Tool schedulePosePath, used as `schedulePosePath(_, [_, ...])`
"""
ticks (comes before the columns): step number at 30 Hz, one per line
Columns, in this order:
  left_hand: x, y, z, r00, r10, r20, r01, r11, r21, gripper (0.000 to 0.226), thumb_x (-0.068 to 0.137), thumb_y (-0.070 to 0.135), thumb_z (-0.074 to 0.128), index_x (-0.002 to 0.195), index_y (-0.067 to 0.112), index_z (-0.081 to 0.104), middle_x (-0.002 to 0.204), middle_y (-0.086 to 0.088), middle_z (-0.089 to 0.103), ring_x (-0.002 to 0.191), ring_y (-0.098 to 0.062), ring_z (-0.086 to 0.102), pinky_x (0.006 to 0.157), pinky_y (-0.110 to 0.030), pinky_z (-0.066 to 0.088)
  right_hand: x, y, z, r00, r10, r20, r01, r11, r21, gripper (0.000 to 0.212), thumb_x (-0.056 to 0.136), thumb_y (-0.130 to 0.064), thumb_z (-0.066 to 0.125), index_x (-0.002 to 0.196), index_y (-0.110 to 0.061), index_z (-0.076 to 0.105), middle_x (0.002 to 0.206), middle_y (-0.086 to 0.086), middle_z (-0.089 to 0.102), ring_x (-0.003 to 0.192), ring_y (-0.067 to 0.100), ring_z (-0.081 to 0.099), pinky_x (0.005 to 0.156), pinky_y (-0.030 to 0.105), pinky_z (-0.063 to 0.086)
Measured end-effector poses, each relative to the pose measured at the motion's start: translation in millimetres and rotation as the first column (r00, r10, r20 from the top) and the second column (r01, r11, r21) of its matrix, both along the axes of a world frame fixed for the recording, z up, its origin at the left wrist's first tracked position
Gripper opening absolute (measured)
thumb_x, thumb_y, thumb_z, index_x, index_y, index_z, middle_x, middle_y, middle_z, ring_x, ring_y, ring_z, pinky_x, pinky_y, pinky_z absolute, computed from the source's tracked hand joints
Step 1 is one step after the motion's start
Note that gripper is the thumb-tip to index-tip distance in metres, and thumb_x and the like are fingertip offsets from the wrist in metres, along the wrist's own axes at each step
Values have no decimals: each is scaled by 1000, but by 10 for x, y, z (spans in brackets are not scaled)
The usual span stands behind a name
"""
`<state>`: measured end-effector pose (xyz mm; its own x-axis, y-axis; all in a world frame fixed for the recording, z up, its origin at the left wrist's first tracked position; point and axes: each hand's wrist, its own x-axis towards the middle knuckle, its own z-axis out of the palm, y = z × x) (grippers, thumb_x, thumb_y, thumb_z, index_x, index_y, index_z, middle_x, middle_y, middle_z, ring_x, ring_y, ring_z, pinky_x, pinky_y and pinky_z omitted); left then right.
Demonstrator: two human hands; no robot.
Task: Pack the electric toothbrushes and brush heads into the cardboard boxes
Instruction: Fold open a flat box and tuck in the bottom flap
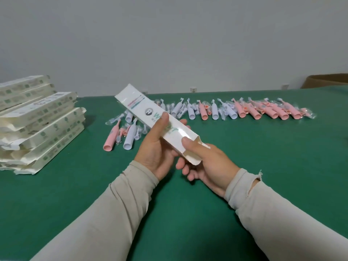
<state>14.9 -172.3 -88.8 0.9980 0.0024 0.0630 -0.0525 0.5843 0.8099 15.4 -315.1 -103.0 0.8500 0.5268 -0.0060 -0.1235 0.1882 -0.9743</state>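
Note:
I hold a long white cardboard box [143, 108] slanted above the green table, its near end open with the flaps out. My left hand [157, 147] grips its middle, thumb on the printed top face. My right hand [205, 164] holds the open near end from below, thumb pressed on the top edge. Beyond the box lie a pink toothbrush [110, 141] and a lilac toothbrush [130, 137] with small wrapped brush heads beside them. A long row of pink and lilac toothbrushes [244, 111] in clear wrappers stretches across the far table.
A stack of several folded cream boxes [40, 123] stands at the left edge of the green table [188, 213]. A brown cardboard carton [327, 81] sits at the far right. A grey wall with sockets runs behind the table.

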Motion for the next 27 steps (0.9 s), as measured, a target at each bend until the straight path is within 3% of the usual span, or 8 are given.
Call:
schedulePosePath(2, [-22, 21, -5, 999, -22, 39, 27, 993, -114, 41, 82, 43, 68, 107, 11, 72, 116, -15, 71, 107, -29, 69, 80, -43, 59, -79, 11, 27, 966, 207, -155, -185, 972, 142, 54, 90, -56, 56, 93, -5, 73, 71, 10, 67, 51, 14, 56, 47, 24, 46])
schedulePosePath(5, [-46, 22, 20, 999, -5, 38, 11, 985, -174, 35, 82, 44, 69, 101, 14, 74, 88, -7, 72, 86, -24, 73, 77, -39, 58, -142, 68, 44, 954, 248, -169, -234, 967, 96, 61, 88, -62, 54, 97, -5, 71, 74, 11, 68, 52, 17, 58, 47, 25, 49])
schedulePosePath(8, [-25, 53, 60, 995, 96, -38, -102, 961, -255, 55, 78, 49, 75, 122, 21, 56, 77, -4, 58, 68, -21, 63, 71, -38, 57, -124, 105, 41, 986, -137, 99, 155, 967, -201, 52, 84, -59, 64, 99, -10, 66, 73, -1, 65, 59, 15, 57, 54, 30, 49])
schedulePosePath(11, [5, 89, 52, 980, 155, -126, -183, 949, -258, 61, 82, 55, 69, 122, 13, 52, 88, -6, 55, 66, -20, 66, 66, -37, 57, -74, 43, 19, 785, -322, 529, 508, 823, -253, 15, 86, -38, 69, 86, -25, 61, 73, -12, 61, 63, 3, 51, 65, 20, 48])
schedulePosePath(16, [9, 69, 48, 979, 157, -130, -185, 952, -244, 85, 69, 57, 73, 135, 10, 50, 101, -11, 62, 76, -20, 73, 69, -37, 59, -122, 37, 25, 754, -255, 606, 468, 855, -223, 10, 87, -20, 69, 79, -25, 71, 80, -16, 68, 62, -3, 54, 63, 9, 39])
schedulePosePath(22, [15, 12, 9, 987, 115, -112, -136, 969, -205, 100, 65, 49, 75, 151, 15, 38, 107, -12, 62, 98, -24, 67, 91, -44, 57, -120, 42, 24, 756, -281, 592, 481, 851, -209, 13, 88, -15, 69, 89, -25, 77, 91, -13, 67, 67, -6, 56, 66, 7, 40])
schedulePosePath(25, [43, 26, 2, 987, 124, -106, -144, 969, -202, 103, 62, 47, 76, 153, 19, 36, 108, -13, 62, 99, -25, 67, 91, -46, 57, -121, 57, 14, 767, -258, 588, 453, 866, -211, 7, 85, -23, 72, 89, -25, 77, 90, -12, 66, 79, -1, 60, 69, 8, 41])
schedulePosePath(27, [48, 40, -15, 989, 89, -114, -111, 973, -203, 96, 63, 48, 77, 148, 17, 42, 104, -13, 65, 93, -24, 69, 84, -49, 59, -133, 62, 4, 774, -246, 583, 426, 884, -192, 25, 76, -44, 73, 92, -24, 75, 92, -11, 66, 84, 2, 62, 69, 10, 41])
